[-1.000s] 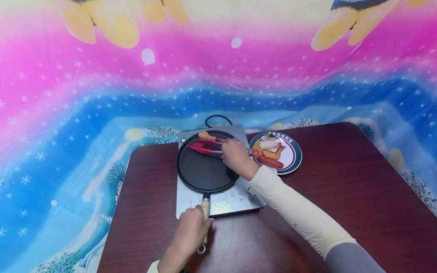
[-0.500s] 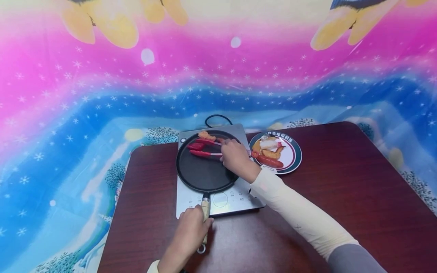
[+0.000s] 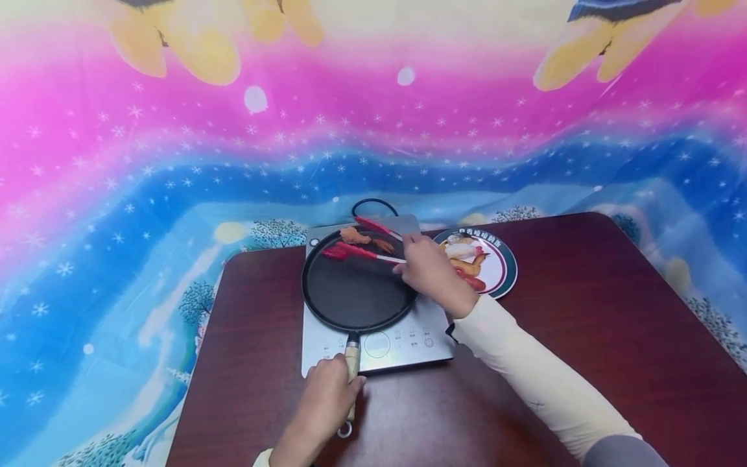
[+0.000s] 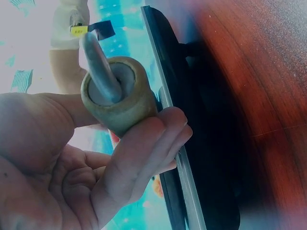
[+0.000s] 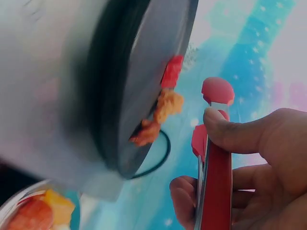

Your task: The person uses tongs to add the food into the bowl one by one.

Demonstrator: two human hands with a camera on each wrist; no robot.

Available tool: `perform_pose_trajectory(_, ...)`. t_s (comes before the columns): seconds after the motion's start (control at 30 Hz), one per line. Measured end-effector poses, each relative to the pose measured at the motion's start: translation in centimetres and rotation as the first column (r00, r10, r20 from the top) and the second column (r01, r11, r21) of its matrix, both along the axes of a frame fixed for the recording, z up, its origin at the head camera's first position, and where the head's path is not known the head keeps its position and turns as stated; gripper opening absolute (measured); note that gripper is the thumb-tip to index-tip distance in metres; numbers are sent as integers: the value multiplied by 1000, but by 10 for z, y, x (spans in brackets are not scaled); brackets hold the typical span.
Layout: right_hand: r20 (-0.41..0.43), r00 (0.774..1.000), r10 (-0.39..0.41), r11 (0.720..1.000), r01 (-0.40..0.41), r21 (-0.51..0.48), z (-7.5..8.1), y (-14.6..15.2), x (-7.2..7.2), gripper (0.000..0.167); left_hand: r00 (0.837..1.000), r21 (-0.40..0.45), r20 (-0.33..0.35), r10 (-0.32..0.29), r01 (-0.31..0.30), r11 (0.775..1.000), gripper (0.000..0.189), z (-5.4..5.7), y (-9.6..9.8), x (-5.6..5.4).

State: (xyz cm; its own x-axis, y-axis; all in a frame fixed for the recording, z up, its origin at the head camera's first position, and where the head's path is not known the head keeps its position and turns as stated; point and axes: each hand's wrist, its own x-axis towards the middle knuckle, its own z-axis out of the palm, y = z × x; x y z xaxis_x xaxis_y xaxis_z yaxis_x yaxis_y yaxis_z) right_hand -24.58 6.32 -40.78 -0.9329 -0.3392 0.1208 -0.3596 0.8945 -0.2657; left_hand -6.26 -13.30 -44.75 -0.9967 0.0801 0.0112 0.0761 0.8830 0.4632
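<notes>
My left hand (image 3: 328, 389) grips the pale handle (image 3: 352, 357) of a black frying pan (image 3: 356, 295); in the left wrist view its fingers curl around the handle's end (image 4: 120, 112). Over the pan's far right, my right hand (image 3: 433, 269) holds red-tipped tongs (image 3: 358, 250), their arms spread wide apart. A red block-like food piece (image 3: 332, 252) lies at the pan's far left. Beside it are a golden fried piece (image 3: 353, 236) and a brown-orange piece (image 3: 382, 246). The right wrist view shows the tongs (image 5: 217, 191) apart from the red piece (image 5: 171, 72).
The pan stands on a silver induction cooker (image 3: 382, 360), with a black cable (image 3: 373, 201) looping behind. To the right, a plate (image 3: 510, 272) bears a sausage (image 3: 474, 283) and other foods, partly hidden by my right hand. A patterned cloth (image 3: 373, 155) hangs behind the brown table (image 3: 583, 298).
The tongs have spread apart around the red piece, leaving it in the pan. My right hand has moved slightly right and toward me. My left hand stays on the handle.
</notes>
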Motion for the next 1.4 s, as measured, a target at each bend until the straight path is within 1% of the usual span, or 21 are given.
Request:
perform_pose_trajectory(0.1, 3, 1000, -12, 999, 12, -31, 0, 19, -1, 67, 1000, 3, -7, -3, 3, 1000, 28, -1, 0, 0)
perform_pose_trajectory(0.17, 17, 999, -27, 999, 28, -44, 2, 34, 0, 78, 1000, 4, -13, -6, 7, 1000, 28, -1, -1, -1)
perform_pose_trajectory(0.23, 52, 998, -46, 998, 49, -47, 4, 48, 1, 89, 1000, 5, -16, -7, 7, 1000, 28, -1, -1, -1)
perform_pose_trajectory(0.3, 83, 994, -72, 996, 76, -46, 5, 62, 3, 95, 1000, 7, -13, -3, 3, 1000, 28, -1, -1, -1)
perform_pose_trajectory(0.4, 122, 986, -116, 992, 121, -39, 6, 82, 7, 93, 1000, 10, -8, 1, -1, 1000, 28, 0, -2, -2)
perform_pose_trajectory(0.5, 140, 978, -156, 987, 161, -29, 4, 102, 13, 87, 1000, 13, -1, 3, -3, 1000, 28, 0, -1, -2)
perform_pose_trajectory(0.63, 127, 979, -160, 987, 160, 10, -3, 129, 23, 87, 1000, 16, 3, 3, -3, 1000, 28, 0, 0, -2)
perform_pose_trajectory(0.73, 144, 978, -152, 988, 147, 39, -7, 147, 29, 90, 1000, 13, 0, 6, -6, 1000, 28, 0, 0, -2)
perform_pose_trajectory(0.8, 183, 970, -160, 987, 152, 55, -8, 157, 32, 93, 1000, 11, -2, 9, -9, 1000, 28, 0, -1, -2)
perform_pose_trajectory(0.93, 218, 962, -166, 984, 148, 95, -9, 173, 38, 89, 1000, 8, -5, 10, -10, 1000, 29, 0, -1, -2)
perform_pose_trajectory(1.13, 233, 961, -150, 982, 117, 149, -9, 190, 45, 76, 1000, 7, -9, 6, -6, 1000, 29, 0, 0, -2)
perform_pose_trajectory(1.27, 248, 959, -135, 983, 97, 158, -9, 199, 47, 66, 1000, 12, -9, 11, -11, 1000, 28, 0, 0, -1)
perform_pose_trajectory(1.4, 239, 964, -116, 984, 79, 158, -11, 204, 47, 55, 1000, 15, 0, 14, -14, 1000, 28, 0, 1, -1)
